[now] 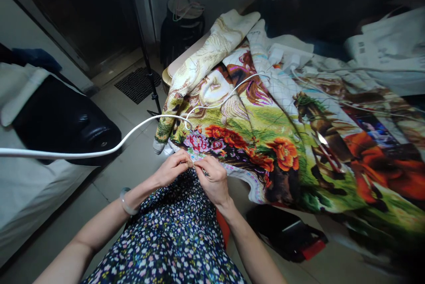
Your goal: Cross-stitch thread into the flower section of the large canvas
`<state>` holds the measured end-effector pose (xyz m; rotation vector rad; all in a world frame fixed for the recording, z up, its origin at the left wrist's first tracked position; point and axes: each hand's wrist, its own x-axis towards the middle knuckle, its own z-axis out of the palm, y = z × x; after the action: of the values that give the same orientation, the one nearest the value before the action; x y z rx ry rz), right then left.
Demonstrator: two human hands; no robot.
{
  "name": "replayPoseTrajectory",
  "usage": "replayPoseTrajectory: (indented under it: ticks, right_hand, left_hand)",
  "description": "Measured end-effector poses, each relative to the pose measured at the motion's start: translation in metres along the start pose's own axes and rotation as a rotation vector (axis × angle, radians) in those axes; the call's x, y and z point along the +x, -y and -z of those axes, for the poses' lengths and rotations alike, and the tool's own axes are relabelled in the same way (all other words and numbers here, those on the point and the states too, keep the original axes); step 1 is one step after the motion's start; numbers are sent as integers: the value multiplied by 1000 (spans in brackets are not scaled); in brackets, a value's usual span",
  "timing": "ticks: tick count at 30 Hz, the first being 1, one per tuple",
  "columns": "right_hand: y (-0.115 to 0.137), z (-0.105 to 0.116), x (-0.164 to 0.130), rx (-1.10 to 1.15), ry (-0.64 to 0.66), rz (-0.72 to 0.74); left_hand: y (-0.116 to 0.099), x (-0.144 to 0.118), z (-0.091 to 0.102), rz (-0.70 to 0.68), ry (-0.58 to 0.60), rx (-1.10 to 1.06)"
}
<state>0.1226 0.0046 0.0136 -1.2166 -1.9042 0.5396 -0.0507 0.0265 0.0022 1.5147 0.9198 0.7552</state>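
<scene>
A large colourful embroidered cloth with red flowers and horses is spread over a table and hangs off its near edge. My left hand and my right hand meet at that hanging edge, fingertips pinched together on the cloth's border just over my lap. Whether a needle or thread sits between the fingers is too small to tell. A pale bangle is on my left wrist. My floral dress covers my lap below the hands.
A white cable runs from the left edge across onto the cloth. A black bag lies on a white surface at left. A black and red object is on the floor under the cloth. A dark stool stands behind.
</scene>
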Motion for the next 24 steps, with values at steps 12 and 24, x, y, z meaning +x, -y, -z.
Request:
replayPoseTrajectory:
  ticks: [12, 24]
  right_hand:
    - [5, -7, -1, -25, -130, -11]
    - [5, -12, -4, -173, -114, 47]
  left_hand:
    - [-5, -11, -30, 326, -536, -386]
    - [-11, -4, -38, 463, -547, -723]
